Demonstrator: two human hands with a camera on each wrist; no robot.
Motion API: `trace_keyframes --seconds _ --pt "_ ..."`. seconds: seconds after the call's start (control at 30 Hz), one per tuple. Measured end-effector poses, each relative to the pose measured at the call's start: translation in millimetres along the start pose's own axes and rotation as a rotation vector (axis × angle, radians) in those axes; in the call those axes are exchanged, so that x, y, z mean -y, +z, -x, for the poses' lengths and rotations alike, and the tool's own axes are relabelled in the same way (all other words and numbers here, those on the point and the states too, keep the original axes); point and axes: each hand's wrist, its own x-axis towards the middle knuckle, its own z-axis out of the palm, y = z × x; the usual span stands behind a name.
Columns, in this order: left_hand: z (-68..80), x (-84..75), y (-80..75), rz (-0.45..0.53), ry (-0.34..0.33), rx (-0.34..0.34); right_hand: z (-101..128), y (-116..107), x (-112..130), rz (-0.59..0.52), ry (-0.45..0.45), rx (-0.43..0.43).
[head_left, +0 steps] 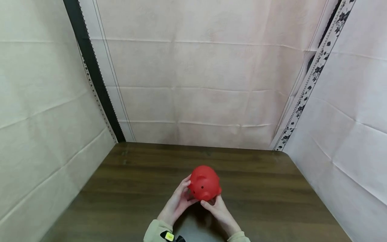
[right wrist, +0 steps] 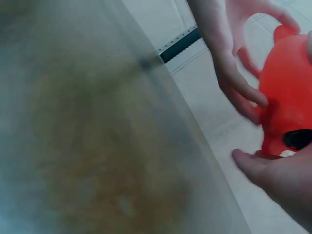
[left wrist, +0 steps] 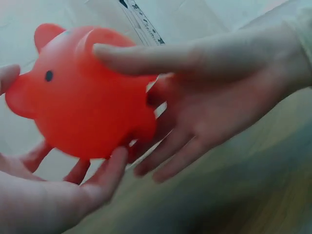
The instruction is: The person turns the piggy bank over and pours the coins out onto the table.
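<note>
A round red pig-shaped bank (head_left: 205, 183), with small black eyes and a protruding snout, is held between both hands in the head view. My left hand (head_left: 178, 203) curves its fingers round the left side of the bank. With the thumb in front near the snout, my right hand (head_left: 219, 211) supports the bank from below and the right. The left wrist view shows the bank (left wrist: 92, 97) side-on, snout to the left, fingers round it from both sides. A black oval (right wrist: 297, 139) shows on the bank's surface in the right wrist view.
A dark brown wooden table (head_left: 136, 188) spreads under the hands. Creased white cloth (head_left: 196, 67) hangs behind it and at both sides. A black strip (head_left: 96, 74) runs down the left corner, a floral border (head_left: 311, 80) down the right. A black-and-yellow device (head_left: 168, 236) sits at the left cuff.
</note>
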Motion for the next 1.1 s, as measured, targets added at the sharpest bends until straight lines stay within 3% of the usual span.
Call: trace_keyframes --seconds 0.13,0.27,0.5,0.7,1.1 --pt "2.4 -3.9 -2.6 -0.069 0.009 0.016 0.4 -4.0 3.5 -0.041 -0.035 -0.084" --pt "5.2 -3.1 -6.4 -0.054 -0.011 0.085 -0.6 -9.9 9.1 -0.054 -0.068 -0.137" --pt "5.3 2.7 -10.7 -0.044 -0.029 0.211 -1.9 -15.3 14.2 -0.207 -0.169 -0.113" --pt "6.6 4.5 -8.1 -0.086 -0.035 0.214 0.6 -15.9 12.6 -0.297 -0.258 -0.057" --pt "10.9 -8.6 -8.5 -0.286 -0.059 0.142 2.2 -30.7 11.1 -0.245 -0.202 0.049"
